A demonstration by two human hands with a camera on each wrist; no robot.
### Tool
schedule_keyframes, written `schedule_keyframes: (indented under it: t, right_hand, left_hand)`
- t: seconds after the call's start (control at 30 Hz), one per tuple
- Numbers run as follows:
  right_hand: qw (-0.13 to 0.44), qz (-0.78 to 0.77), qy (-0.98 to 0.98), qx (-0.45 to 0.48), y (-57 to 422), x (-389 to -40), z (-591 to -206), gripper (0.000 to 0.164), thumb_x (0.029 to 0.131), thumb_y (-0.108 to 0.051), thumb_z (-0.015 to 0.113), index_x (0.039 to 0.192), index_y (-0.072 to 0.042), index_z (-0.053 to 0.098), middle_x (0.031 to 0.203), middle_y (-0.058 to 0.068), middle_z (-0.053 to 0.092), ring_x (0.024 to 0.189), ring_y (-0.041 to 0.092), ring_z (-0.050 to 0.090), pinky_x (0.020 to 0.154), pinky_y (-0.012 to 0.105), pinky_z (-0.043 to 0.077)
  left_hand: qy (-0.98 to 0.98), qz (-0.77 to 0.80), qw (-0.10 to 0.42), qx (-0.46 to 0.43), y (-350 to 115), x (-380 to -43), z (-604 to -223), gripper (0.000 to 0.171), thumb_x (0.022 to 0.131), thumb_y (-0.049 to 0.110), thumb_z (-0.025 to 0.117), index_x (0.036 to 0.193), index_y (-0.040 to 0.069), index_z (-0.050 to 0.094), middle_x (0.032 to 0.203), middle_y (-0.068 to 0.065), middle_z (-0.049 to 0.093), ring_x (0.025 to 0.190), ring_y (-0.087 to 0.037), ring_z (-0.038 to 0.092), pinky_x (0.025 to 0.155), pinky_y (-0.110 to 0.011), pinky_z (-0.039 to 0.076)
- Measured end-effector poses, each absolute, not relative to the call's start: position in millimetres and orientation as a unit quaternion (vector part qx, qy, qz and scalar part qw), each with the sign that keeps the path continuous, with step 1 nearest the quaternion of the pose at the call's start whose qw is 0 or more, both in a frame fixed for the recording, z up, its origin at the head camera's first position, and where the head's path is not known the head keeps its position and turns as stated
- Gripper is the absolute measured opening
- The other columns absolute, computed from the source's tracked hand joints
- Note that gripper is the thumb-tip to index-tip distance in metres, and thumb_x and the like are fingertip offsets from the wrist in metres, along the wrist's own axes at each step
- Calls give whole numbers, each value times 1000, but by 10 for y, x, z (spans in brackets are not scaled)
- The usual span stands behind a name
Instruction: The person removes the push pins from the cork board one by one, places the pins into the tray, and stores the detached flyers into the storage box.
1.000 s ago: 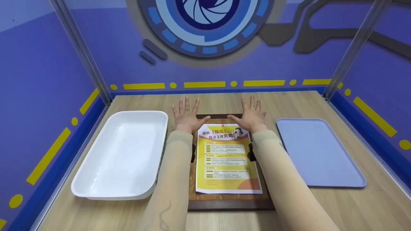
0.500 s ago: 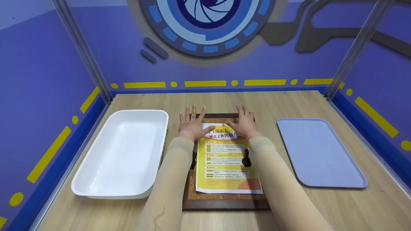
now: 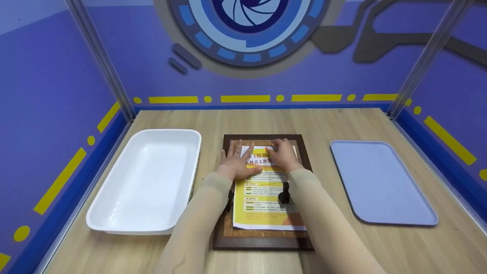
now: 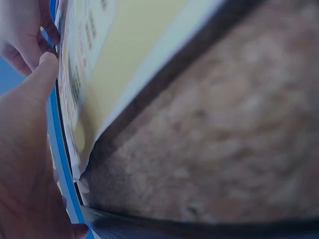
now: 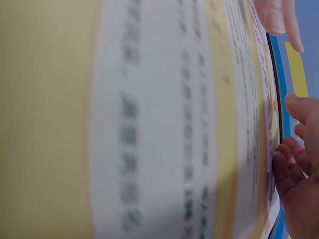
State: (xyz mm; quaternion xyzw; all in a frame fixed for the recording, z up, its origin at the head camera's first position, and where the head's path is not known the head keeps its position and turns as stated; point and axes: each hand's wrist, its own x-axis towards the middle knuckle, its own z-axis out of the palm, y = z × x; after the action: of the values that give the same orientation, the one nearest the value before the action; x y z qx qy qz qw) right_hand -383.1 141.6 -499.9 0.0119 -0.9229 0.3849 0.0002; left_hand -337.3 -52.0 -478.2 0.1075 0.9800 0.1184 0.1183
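A yellow printed sheet (image 3: 262, 219) lies on a cork board with a dark brown frame (image 3: 262, 242). Near the sheet's top edge is a small orange-red pushpin (image 3: 266, 149), also visible in the right wrist view as an orange dot (image 5: 274, 105). My left hand (image 3: 236, 161) rests over the sheet's upper left with its fingers spread. At the upper right, my right hand (image 3: 285, 155) has bent fingers close beside the pushpin. A gap shows between those fingers and the pin in the right wrist view. In the left wrist view the sheet's edge lifts slightly off the cork (image 4: 224, 124).
To the left of the board stands a deep white tray (image 3: 146, 182). A flat lavender tray (image 3: 384, 182) lies to the right. Blue-purple panels (image 3: 243, 83) wall in the wooden table (image 3: 319, 125) at the back and sides. Small black cameras (image 3: 283, 194) hang at the wrists.
Both hands have come inward and back toward me, from the board's far corners onto the top of the sheet. The right hand's fingers have bent beside the pushpin.
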Motion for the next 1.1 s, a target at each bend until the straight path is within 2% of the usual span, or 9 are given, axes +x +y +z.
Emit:
schedule_keyframes:
  t: [0.13,0.33,0.5,0.7,0.97,1.1]
  right_hand:
    - [-4,366,-931,16,1397,-3836,-5032,46,98,-18,70,142,-8,60,142,19,53,135,34,50,117,50,42]
    - [-37,346,-938,-1,1377,-3853,-5046,37,101,-24,67,138,-21,65,153,14,39,146,35,33,118,67,33]
    - [-48,340,-939,-9,1362,-3867,-5056,32,102,-26,65,134,-24,67,154,11,37,147,34,31,117,73,30]
    - [-31,349,-937,-5,1350,-3868,-5067,22,101,-24,67,123,-24,70,149,12,41,141,34,35,115,69,35]
    - [2,356,-934,-8,1330,-3861,-5065,6,99,-18,70,104,-21,72,132,10,51,123,31,47,107,55,46]
    - [13,369,-929,0,1328,-3845,-5068,4,98,-16,71,101,-18,72,127,9,54,116,29,52,101,48,49]
  left_hand:
    - [977,108,137,121,-526,-3308,-4794,95,91,79,48,166,37,8,176,-6,-3,162,-36,-8,129,-62,2]
    - [974,117,147,128,-525,-3276,-4825,91,91,80,48,165,37,16,176,-7,0,162,-36,-6,129,-63,-2]
    - [973,119,149,128,-530,-3283,-4855,90,91,80,47,165,38,18,176,-6,-1,162,-37,-8,128,-63,-5]
    - [971,134,150,125,-544,-3274,-4856,90,91,79,50,165,37,20,176,-7,0,162,-38,-9,128,-63,-7]
    - [971,140,151,123,-538,-3268,-4840,90,91,77,52,165,36,21,176,-7,1,162,-37,-8,128,-64,-6]
    - [971,136,154,125,-538,-3266,-4838,90,91,77,52,165,36,20,176,-8,0,162,-37,-8,128,-64,-6]
